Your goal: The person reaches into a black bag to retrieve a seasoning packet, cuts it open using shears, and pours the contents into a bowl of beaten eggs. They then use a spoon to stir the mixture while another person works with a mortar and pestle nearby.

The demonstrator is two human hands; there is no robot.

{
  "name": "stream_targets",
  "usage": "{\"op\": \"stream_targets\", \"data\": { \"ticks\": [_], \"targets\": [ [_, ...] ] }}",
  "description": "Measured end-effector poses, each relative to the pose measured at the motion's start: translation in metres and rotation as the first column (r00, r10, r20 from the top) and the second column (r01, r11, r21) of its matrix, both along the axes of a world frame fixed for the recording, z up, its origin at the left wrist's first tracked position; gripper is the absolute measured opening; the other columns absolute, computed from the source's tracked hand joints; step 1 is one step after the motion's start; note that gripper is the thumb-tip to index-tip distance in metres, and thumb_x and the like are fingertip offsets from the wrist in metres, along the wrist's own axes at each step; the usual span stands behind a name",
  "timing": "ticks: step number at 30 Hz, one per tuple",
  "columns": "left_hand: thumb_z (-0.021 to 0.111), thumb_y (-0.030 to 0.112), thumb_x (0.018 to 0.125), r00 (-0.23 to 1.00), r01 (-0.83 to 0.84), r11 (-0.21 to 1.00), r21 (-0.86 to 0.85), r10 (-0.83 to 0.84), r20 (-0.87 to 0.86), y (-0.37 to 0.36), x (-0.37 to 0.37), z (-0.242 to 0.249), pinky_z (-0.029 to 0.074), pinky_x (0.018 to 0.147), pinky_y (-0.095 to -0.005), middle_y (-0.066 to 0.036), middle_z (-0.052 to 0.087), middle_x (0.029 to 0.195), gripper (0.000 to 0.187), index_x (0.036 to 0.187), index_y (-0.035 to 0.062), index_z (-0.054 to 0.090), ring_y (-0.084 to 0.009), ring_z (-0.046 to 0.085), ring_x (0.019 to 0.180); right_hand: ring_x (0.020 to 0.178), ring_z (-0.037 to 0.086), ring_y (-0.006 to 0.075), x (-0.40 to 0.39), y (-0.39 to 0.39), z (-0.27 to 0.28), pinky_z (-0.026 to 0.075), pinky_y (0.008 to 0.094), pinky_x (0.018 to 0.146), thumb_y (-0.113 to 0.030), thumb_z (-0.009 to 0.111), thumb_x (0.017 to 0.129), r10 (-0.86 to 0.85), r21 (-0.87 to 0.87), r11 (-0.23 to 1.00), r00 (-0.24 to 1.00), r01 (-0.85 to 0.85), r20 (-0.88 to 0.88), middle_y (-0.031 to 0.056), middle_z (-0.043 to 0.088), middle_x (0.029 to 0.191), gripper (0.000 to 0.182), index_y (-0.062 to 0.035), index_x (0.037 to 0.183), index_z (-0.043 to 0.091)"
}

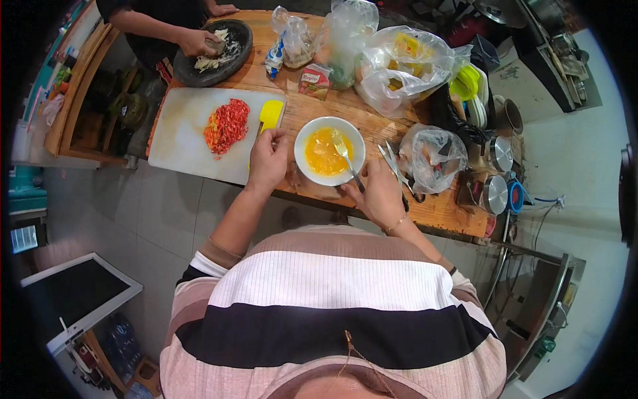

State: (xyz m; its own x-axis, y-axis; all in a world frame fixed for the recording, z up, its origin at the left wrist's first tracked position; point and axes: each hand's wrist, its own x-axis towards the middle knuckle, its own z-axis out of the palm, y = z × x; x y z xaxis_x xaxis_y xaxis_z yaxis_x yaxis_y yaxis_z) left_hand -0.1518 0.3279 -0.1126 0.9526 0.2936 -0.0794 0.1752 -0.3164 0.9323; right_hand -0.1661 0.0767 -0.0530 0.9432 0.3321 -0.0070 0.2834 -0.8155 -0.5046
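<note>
A white bowl (314, 176) of beaten egg (320, 149) stands on the wooden table, a fork (341, 147) leaning in it with its handle over the near right rim. My right hand (380, 191) is around the bowl's lower right side, thumb at its near edge, beside the fork handle. My left hand (268, 159), fingers curled, is between the bowl and the white cutting board (179, 133). It lies partly over a yellow utensil (270, 113); whether it grips this is hidden. Chopped red chilies (229, 126) are heaped on the board.
Scissors (393, 163) and a plastic bag (433, 158) lie right of my right hand. Farther back are a small red box (314, 81) and stuffed plastic bags (405, 70). At the far left, another person's hand (198, 42) works over a stone mortar (240, 50). Jars (495, 194) stand at right.
</note>
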Motion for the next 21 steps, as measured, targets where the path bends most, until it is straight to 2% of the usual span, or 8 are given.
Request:
{"op": "stream_targets", "data": {
  "ticks": [3, 6, 10, 12, 15, 17, 19, 21],
  "targets": [
    [0.067, 0.017, 0.083, 0.981, -0.194, 0.981, -0.010, 0.194, -0.032, -0.022, -0.018, 0.001, 0.049, 0.073, -0.0304, -0.016, 0.061, 0.094, 0.037, 0.108, -0.0075, 0.053, -0.0215, 0.061, 0.081, 0.084, 0.055, 0.0341, 0.018, 0.000, -0.001, 0.044, 0.0426, 0.072, -0.034, 0.078, 0.071, 0.122, -0.114, 0.989, 0.966, -0.098, 0.227, 0.0172, 0.053, 0.089, 0.046, -0.0010, 0.090, 0.052],
    [0.070, 0.019, 0.079, 0.943, -0.328, 0.888, 0.323, 0.289, 0.162, -0.035, -0.021, -0.033, 0.050, 0.071, -0.0297, -0.015, 0.060, 0.090, 0.042, 0.105, -0.0102, 0.053, -0.0232, 0.061, 0.076, 0.086, 0.054, 0.0343, 0.035, -0.007, -0.003, 0.044, 0.0428, 0.073, -0.038, 0.077, 0.071, 0.196, -0.109, 0.979, 0.950, -0.174, 0.242, 0.0164, 0.052, 0.090, 0.046, -0.0024, 0.088, 0.054],
    [0.068, 0.018, 0.078, 0.938, -0.346, 0.938, 0.025, 0.347, -0.024, -0.040, -0.030, -0.022, 0.049, 0.075, -0.0320, -0.013, 0.057, 0.095, 0.043, 0.105, -0.0106, 0.052, -0.0232, 0.058, 0.084, 0.081, 0.057, 0.0355, 0.046, -0.022, 0.013, 0.047, 0.0425, 0.071, -0.044, 0.075, 0.072, 0.154, -0.039, 0.988, 0.984, -0.151, 0.086, 0.0189, 0.056, 0.087, 0.049, -0.0003, 0.084, 0.055],
    [0.065, 0.018, 0.080, 0.939, -0.309, 0.910, -0.278, 0.245, -0.243, -0.040, -0.040, 0.006, 0.048, 0.076, -0.0333, -0.012, 0.055, 0.099, 0.041, 0.108, -0.0092, 0.052, -0.0222, 0.056, 0.088, 0.079, 0.060, 0.0370, 0.041, -0.034, 0.010, 0.049, 0.0427, 0.070, -0.045, 0.076, 0.070, 0.095, -0.012, 0.995, 0.987, -0.097, -0.127, 0.0214, 0.059, 0.084, 0.053, 0.0020, 0.085, 0.056],
    [0.055, 0.021, 0.090, 0.905, -0.255, 0.807, -0.532, 0.005, -0.426, -0.036, -0.046, -0.011, 0.048, 0.083, -0.0373, -0.015, 0.053, 0.113, 0.042, 0.124, -0.0019, 0.047, -0.0226, 0.057, 0.098, 0.073, 0.063, 0.0325, 0.023, -0.041, -0.014, 0.050, 0.0393, 0.064, -0.041, 0.078, 0.070, 0.111, 0.016, 0.994, 0.936, -0.112, -0.333, 0.0194, 0.061, 0.081, 0.054, 0.0034, 0.089, 0.054],
    [0.050, 0.022, 0.092, 0.906, -0.353, 0.693, -0.629, 0.086, -0.414, -0.054, -0.052, -0.012, 0.049, 0.081, -0.0367, -0.014, 0.053, 0.116, 0.040, 0.127, 0.0033, 0.047, -0.0235, 0.059, 0.097, 0.065, 0.062, 0.0216, 0.022, -0.046, -0.077, 0.049, 0.0332, 0.055, -0.025, 0.073, 0.078, 0.079, 0.288, 0.956, 0.903, 0.051, -0.422, 0.0126, 0.061, 0.076, 0.037, 0.0007, 0.093, 0.051],
    [0.046, 0.022, 0.094, 0.920, -0.355, 0.579, -0.734, 0.078, -0.383, -0.062, -0.053, -0.011, 0.050, 0.080, -0.0386, -0.014, 0.052, 0.119, 0.040, 0.131, 0.0080, 0.044, -0.0251, 0.060, 0.094, 0.059, 0.062, 0.0101, 0.025, -0.037, -0.077, 0.045, 0.0254, 0.045, -0.003, 0.066, 0.083, 0.072, 0.431, 0.879, 0.837, 0.203, -0.542, 0.0060, 0.061, 0.074, 0.027, 0.0001, 0.102, 0.048],
    [0.042, 0.022, 0.095, 0.950, -0.269, 0.469, -0.842, -0.016, -0.312, -0.065, -0.053, -0.007, 0.051, 0.080, -0.0430, -0.013, 0.050, 0.120, 0.041, 0.135, 0.0121, 0.039, -0.0276, 0.060, 0.091, 0.062, 0.065, 0.0166, 0.033, -0.036, -0.062, 0.048, 0.0308, 0.048, -0.005, 0.064, 0.084, 0.044, 0.364, 0.917, 0.869, 0.161, -0.494, 0.0091, 0.063, 0.073, 0.021, 0.0003, 0.100, 0.052]
  ]
}}
